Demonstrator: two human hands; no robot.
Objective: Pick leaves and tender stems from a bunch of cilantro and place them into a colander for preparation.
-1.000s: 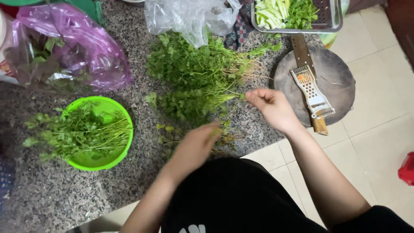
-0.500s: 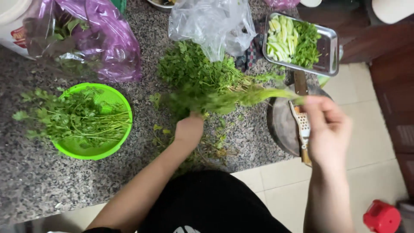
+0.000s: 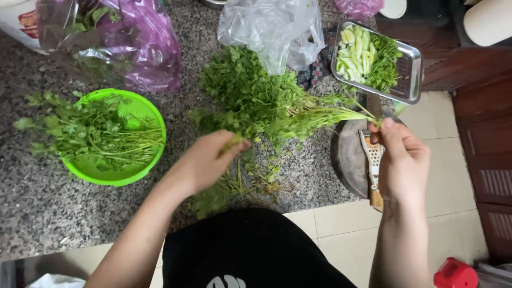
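Spanning both hands, a herb sprig is pinched: stems by right hand, leaves by left hand.

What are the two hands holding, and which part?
The right hand pinches a leafy herb sprig by its stem ends; the left hand grips its leafy end.

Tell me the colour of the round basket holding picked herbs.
Bright lime green; the basket shows clearly in the head view, left of the left hand.
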